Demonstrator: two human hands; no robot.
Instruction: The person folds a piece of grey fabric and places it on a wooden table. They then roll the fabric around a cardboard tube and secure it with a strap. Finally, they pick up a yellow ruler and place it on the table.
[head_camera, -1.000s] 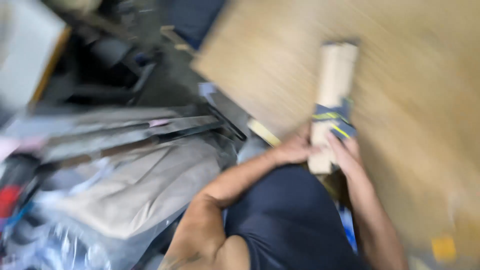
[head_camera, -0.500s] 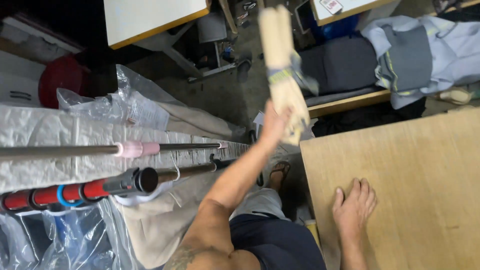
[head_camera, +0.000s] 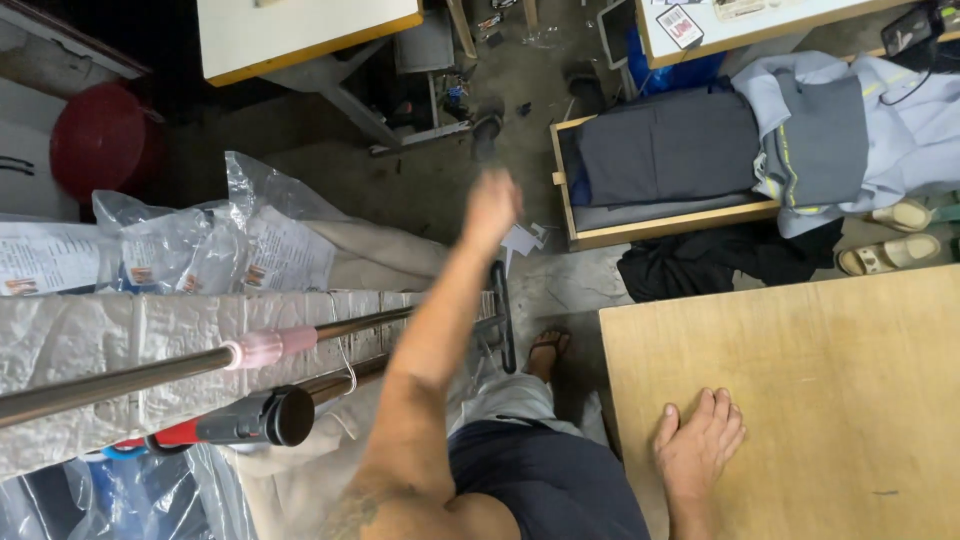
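Here, nearest the camera, the right hand (head_camera: 698, 450) lies flat on the bare wooden tabletop (head_camera: 830, 400), palm down near its left edge, fingers spread and its grip around nothing; it reads as a brace that steadies the body. Left of the tabletop, the left arm stretches out over the floor, and the left hand (head_camera: 492, 205) is blurred at its far end. Nothing shows in its grip, though the blur keeps me from telling how far the fingers are open. Further left of the tabletop, metal poles (head_camera: 200, 365) rest across a grey woven sack (head_camera: 120, 330). Beyond the tabletop's far edge, folded grey garments (head_camera: 665, 150) fill a shallow wooden tray (head_camera: 670, 232) on the floor.
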